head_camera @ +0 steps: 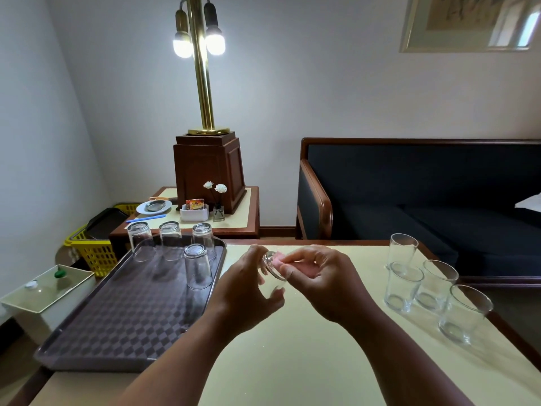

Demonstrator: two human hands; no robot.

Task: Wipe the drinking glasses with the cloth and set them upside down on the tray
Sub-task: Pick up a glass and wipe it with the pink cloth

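1. Between the two hands, above the pale tabletop (307, 361), a clear glass (273, 271) is held tilted on its side, off the surface.
2. The left hand (246, 284) cups the glass from the left, fingers curled round its body.
3. The right hand (319, 276) pinches a pink cloth (279, 257) between thumb and fingertips and presses it against one end of the glass; most of the cloth is hidden.
4. Left of the left hand, a dark checked tray (117, 317) rests on the tabletop. It carries four upturned glasses (198, 266), three in a row along its far edge and one nearer the hands.
5. Right of the right hand, well apart from it, four upright glasses (402, 285) stand clustered near the tabletop's right edge.
6. Beyond the hands, a side table (234, 212) bears a brass lamp (202, 68) with two lit bulbs on a wooden block, a dish and a small vase of white flowers.
7. Far right of the hands, a dark sofa (424, 183) with wooden trim stands against the wall, with a framed picture (468, 22) above it. Far left, a yellow basket (93, 253) sits by the wall.
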